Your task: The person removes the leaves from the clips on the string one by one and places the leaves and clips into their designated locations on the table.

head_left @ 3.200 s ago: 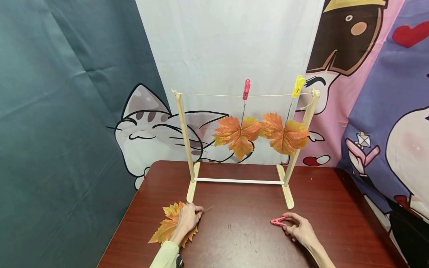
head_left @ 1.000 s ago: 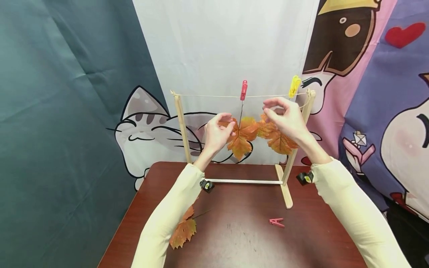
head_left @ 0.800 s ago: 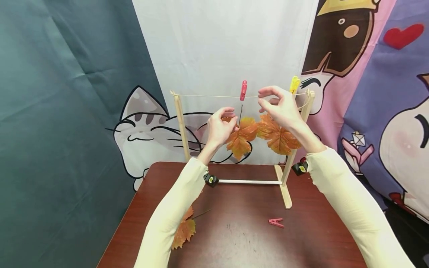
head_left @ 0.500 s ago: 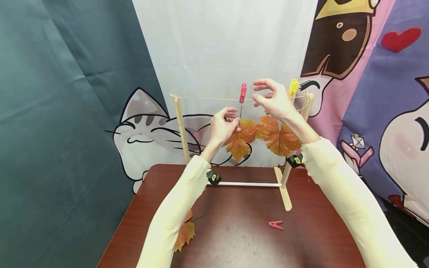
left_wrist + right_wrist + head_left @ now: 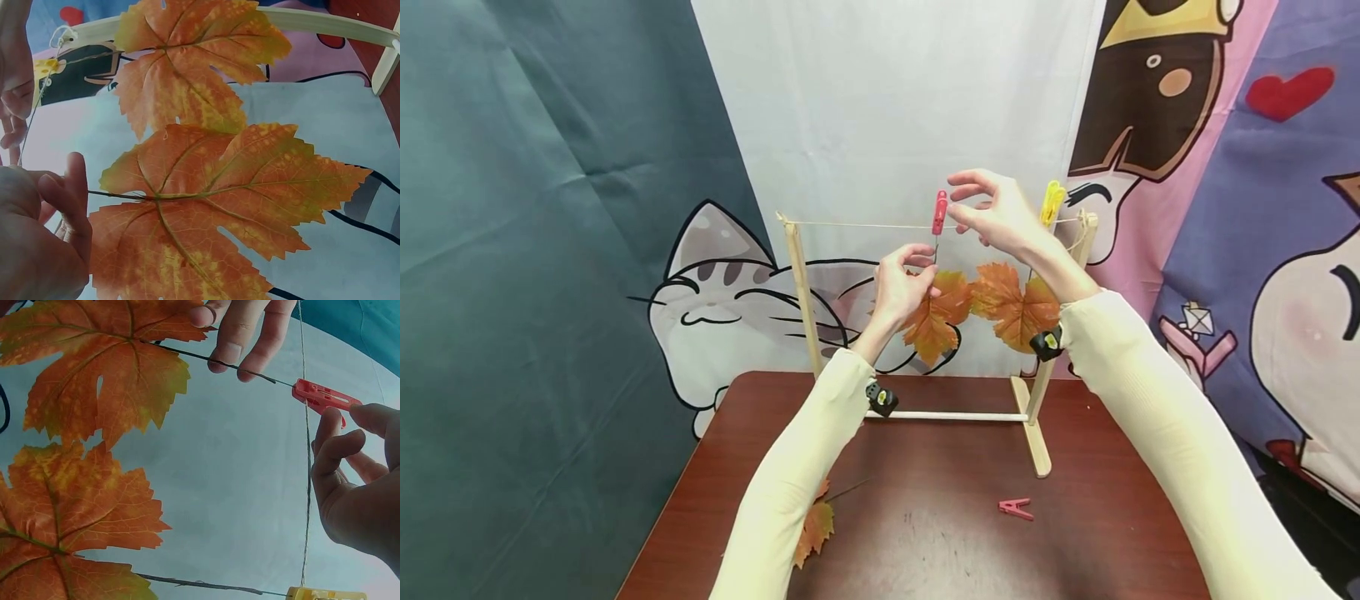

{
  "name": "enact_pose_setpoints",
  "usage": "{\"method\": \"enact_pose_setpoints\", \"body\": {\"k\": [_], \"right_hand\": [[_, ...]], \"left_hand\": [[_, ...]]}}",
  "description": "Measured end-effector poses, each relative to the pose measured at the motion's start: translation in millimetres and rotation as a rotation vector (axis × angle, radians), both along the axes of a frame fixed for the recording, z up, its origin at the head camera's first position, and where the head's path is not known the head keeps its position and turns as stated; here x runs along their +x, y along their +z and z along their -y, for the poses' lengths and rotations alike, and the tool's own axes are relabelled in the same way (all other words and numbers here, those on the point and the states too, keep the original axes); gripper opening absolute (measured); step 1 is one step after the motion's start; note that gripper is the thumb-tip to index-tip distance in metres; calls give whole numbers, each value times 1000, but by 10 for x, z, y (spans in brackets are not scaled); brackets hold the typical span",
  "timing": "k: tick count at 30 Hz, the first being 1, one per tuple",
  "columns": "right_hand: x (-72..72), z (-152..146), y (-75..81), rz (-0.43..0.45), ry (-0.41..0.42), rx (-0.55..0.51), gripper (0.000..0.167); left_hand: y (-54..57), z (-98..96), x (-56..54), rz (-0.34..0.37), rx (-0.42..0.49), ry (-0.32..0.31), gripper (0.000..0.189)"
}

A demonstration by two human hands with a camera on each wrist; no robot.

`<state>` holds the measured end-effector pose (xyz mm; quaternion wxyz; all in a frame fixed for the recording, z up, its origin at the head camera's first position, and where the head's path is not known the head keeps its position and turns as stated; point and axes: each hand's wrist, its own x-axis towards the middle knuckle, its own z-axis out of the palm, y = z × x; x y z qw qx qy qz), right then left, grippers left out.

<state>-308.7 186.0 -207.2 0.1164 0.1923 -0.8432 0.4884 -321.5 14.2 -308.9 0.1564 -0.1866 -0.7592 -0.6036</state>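
Observation:
A red clothespin (image 5: 939, 212) on the string holds the stem of an orange maple leaf (image 5: 934, 325). My left hand (image 5: 902, 283) is at that stem, fingers loosely bent; in the right wrist view its fingertips (image 5: 226, 355) lie behind the stem. My right hand (image 5: 996, 212) reaches in from the right, thumb and fingers apart. In the right wrist view its thumb and index finger are at the clothespin's handle ends; firm contact is unclear. Beside it, a second maple leaf (image 5: 1017, 308) hangs from a yellow clothespin (image 5: 1052, 202).
The string (image 5: 850, 224) spans a wooden frame (image 5: 803, 292) on the brown table (image 5: 925, 533). Another pink clothespin (image 5: 1016, 508) lies on the table. A third leaf (image 5: 815, 533) lies there too, partly hidden by the left sleeve. Printed curtains hang behind.
Earlier my left hand was on the table leaf and my right held the pink clothespin, now lying there. Both hands then rose; lately the right moved left to the red clothespin, the left to the stem.

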Motion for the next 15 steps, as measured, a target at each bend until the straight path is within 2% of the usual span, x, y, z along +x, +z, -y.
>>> {"method": "enact_pose_setpoints", "body": {"k": [9,15], "right_hand": [[-23,34,30,27,6,31,46],[-34,59,42,16,-1,43,42]], "left_hand": [[-2,-21,-9,5,-14,-8,21],[2,-19,-9,5,13,-16,18]]}}
